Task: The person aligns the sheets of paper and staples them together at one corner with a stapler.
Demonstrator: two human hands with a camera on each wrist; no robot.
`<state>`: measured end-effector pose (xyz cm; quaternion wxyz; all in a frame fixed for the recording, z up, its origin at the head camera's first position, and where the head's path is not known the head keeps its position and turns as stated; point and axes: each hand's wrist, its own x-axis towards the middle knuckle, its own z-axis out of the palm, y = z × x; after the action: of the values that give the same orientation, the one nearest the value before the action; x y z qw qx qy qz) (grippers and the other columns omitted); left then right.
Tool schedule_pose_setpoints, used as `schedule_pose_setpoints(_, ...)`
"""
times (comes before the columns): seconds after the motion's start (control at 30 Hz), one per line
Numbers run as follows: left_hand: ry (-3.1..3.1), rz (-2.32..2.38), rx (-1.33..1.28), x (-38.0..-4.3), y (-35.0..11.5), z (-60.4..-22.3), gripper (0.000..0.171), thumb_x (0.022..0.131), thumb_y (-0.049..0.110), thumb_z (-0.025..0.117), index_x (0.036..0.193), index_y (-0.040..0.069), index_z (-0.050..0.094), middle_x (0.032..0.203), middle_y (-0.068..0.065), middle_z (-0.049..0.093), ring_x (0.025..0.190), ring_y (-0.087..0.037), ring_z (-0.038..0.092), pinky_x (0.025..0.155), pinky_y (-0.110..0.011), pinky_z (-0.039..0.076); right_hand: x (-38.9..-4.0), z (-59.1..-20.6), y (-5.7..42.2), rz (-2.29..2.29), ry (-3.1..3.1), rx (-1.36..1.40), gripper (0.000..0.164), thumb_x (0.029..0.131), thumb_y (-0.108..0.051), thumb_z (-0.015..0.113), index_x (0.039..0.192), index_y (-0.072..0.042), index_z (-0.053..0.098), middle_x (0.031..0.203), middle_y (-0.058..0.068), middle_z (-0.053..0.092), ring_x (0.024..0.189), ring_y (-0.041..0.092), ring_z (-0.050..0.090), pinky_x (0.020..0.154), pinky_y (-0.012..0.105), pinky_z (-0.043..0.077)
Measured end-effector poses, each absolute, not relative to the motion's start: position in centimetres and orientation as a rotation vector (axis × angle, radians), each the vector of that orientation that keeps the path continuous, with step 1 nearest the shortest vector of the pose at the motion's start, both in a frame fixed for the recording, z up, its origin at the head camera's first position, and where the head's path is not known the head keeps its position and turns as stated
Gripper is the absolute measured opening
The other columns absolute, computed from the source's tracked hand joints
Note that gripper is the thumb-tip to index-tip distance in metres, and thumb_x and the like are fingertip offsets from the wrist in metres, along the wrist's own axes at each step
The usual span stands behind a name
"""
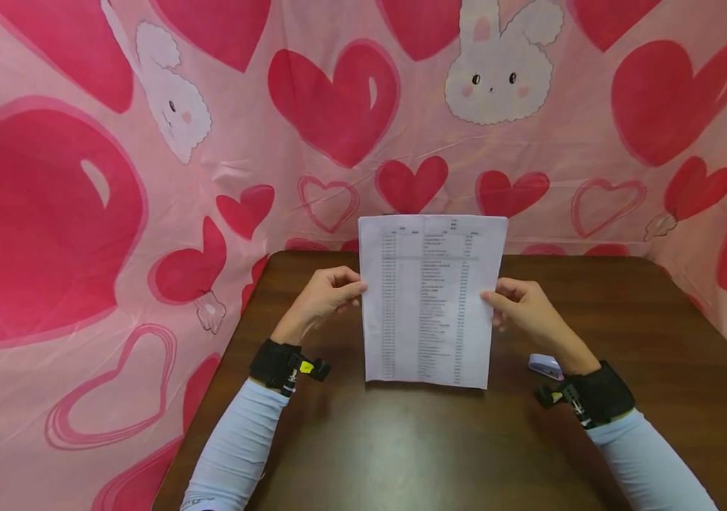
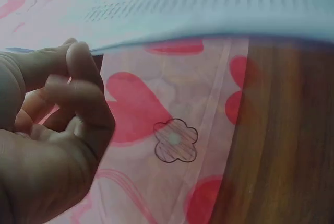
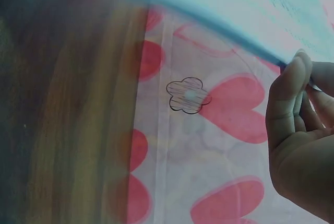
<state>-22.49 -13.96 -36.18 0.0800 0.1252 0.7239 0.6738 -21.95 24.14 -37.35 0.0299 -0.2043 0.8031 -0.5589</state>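
Printed sheets of paper (image 1: 433,305), covered in columns of small text, stand upright above the table. My left hand (image 1: 328,294) pinches their left edge between thumb and fingers. On the opposite edge, my right hand (image 1: 523,305) grips the paper the same way. The left wrist view shows the left thumb and fingers (image 2: 78,62) meeting at the paper's edge. In the right wrist view the paper (image 3: 250,10) slants across the top, its edge held by the right hand (image 3: 302,125). How many sheets there are I cannot tell.
A small pale lavender stapler-like object (image 1: 545,365) lies on the brown wooden table (image 1: 389,447), beside the right wrist. A pink cloth (image 1: 235,167) with hearts and rabbits hangs behind the table and along its sides. Each wrist wears a black strap (image 1: 602,394) with a camera.
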Motion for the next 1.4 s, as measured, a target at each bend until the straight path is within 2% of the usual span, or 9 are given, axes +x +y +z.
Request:
schedule_pose_setpoints(0.2,2.281,1.983,0.532,-22.2,-13.7,-35.6,0.02,0.092,0.013,0.068,0.103,-0.002,0.065,0.078,-0.015,0.065,0.06,-0.018,0.057,0.055,-0.026,0.051,-21.7,-37.3,24.0,-1.728,2.538,-0.781,0.022,0.096,-0.012,0.062,0.113,0.001,0.064,0.086,0.006,0.069,0.059,0.028,0.06,0.055,0.035,0.055)
schedule_pose_setpoints(0.4,2.47,1.902,0.586,-21.6,-13.3,-35.4,0.015,0.093,0.012,0.067,0.102,0.0,0.066,0.08,-0.02,0.065,0.068,-0.046,0.057,0.055,-0.026,0.053,-20.8,-36.7,23.6,-1.654,2.643,-0.85,0.014,0.094,-0.005,0.062,0.106,0.001,0.066,0.079,0.018,0.067,0.059,0.027,0.061,0.057,0.033,0.056)
schedule_pose_setpoints(0.5,2.517,1.857,0.615,-21.5,-13.3,-35.6,0.016,0.093,0.011,0.066,0.105,0.0,0.066,0.084,-0.023,0.066,0.073,-0.051,0.058,0.057,-0.027,0.054,-20.8,-36.9,23.6,-1.627,2.651,-0.849,0.017,0.094,-0.005,0.062,0.11,-0.001,0.066,0.083,0.019,0.068,0.06,0.028,0.062,0.058,0.034,0.056)
schedule_pose_setpoints(0.7,2.56,1.776,0.597,-21.5,-13.1,-36.1,0.019,0.094,0.013,0.064,0.11,0.004,0.065,0.09,-0.019,0.068,0.081,-0.047,0.062,0.062,-0.026,0.054,-21.4,-38.1,23.9,-1.591,2.649,-0.845,0.022,0.095,-0.011,0.064,0.115,-0.004,0.066,0.089,0.017,0.07,0.06,0.024,0.062,0.057,0.031,0.055)
schedule_pose_setpoints(0.9,2.576,1.781,0.553,-21.5,-13.2,-36.1,0.015,0.095,0.015,0.063,0.106,0.005,0.066,0.088,-0.019,0.069,0.079,-0.047,0.062,0.061,-0.027,0.054,-21.5,-38.0,24.0,-1.582,2.648,-0.863,0.022,0.094,-0.009,0.063,0.115,-0.003,0.066,0.088,0.017,0.07,0.059,0.023,0.061,0.055,0.029,0.054)
schedule_pose_setpoints(1.03,2.594,1.761,0.506,-21.8,-13.2,-35.8,0.015,0.094,0.017,0.065,0.103,0.006,0.067,0.085,-0.019,0.069,0.07,-0.035,0.061,0.056,-0.027,0.05,-21.6,-37.4,24.2,-1.561,2.618,-0.834,0.025,0.095,-0.011,0.064,0.118,-0.003,0.065,0.084,0.014,0.068,0.058,0.027,0.06,0.054,0.032,0.054)
schedule_pose_setpoints(1.17,2.572,1.738,0.446,-22.0,-13.3,-35.6,0.017,0.093,0.019,0.066,0.105,0.006,0.069,0.088,-0.018,0.067,0.07,-0.022,0.058,0.055,-0.025,0.045,-21.8,-37.0,24.6,-1.531,2.565,-0.763,0.027,0.095,-0.017,0.064,0.118,-0.003,0.064,0.078,0.012,0.067,0.056,0.028,0.058,0.052,0.032,0.052)
schedule_pose_setpoints(1.27,2.509,1.709,0.414,-22.0,-13.4,-35.7,0.018,0.093,0.02,0.067,0.105,0.007,0.07,0.089,-0.022,0.064,0.069,-0.019,0.057,0.055,-0.024,0.042,-22.1,-37.3,24.9,-1.557,2.459,-0.673,0.028,0.096,-0.019,0.063,0.117,0.0,0.064,0.078,0.007,0.068,0.056,0.029,0.058,0.051,0.032,0.051)
schedule_pose_setpoints(1.4,2.361,1.68,0.409,-22.2,-13.6,-36.4,0.017,0.092,0.019,0.068,0.102,0.005,0.069,0.091,-0.033,0.059,0.062,-0.02,0.053,0.052,-0.024,0.041,-22.4,-38.4,25.3,-1.61,2.286,-0.555,0.032,0.096,-0.02,0.063,0.118,0.002,0.061,0.088,0.001,0.072,0.057,0.027,0.058,0.05,0.033,0.051)
